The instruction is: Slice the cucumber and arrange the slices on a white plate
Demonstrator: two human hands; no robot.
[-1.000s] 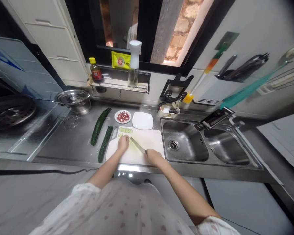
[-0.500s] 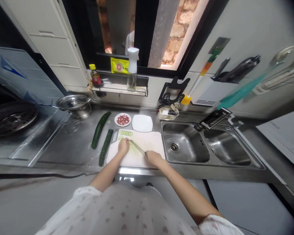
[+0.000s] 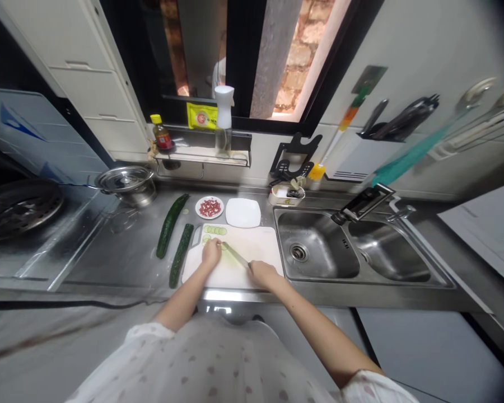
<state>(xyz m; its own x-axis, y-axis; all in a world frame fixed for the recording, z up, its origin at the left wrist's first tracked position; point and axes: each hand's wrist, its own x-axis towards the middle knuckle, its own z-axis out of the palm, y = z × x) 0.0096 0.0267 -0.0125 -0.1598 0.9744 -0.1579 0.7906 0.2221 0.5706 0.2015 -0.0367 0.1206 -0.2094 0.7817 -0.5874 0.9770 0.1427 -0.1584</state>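
On the white cutting board (image 3: 256, 242), my right hand (image 3: 264, 274) is wrapped round the handle of a knife (image 3: 237, 256), whose blade points up and left. My left hand (image 3: 211, 254) is closed at the blade's tip, its fingertips pinched on what looks like a cucumber slice, mostly hidden. Pale green cucumber slices (image 3: 215, 230) lie in a row at the board's upper left, and another slice shows just above my left hand. Left of the board lie a cut cucumber (image 3: 180, 256) and a longer cucumber (image 3: 171, 225).
Behind the board stand a plate of chopped red pieces (image 3: 210, 207) and a white square plate (image 3: 243, 212). A double sink (image 3: 319, 271) is on the right, with a tap (image 3: 365, 202) over it. A lidded steel pot (image 3: 130, 187) stands at the left. A shelf (image 3: 201, 155) holds bottles.
The camera view has shifted slightly. Both hands, the knife and the slices keep nearly the same places on the board.
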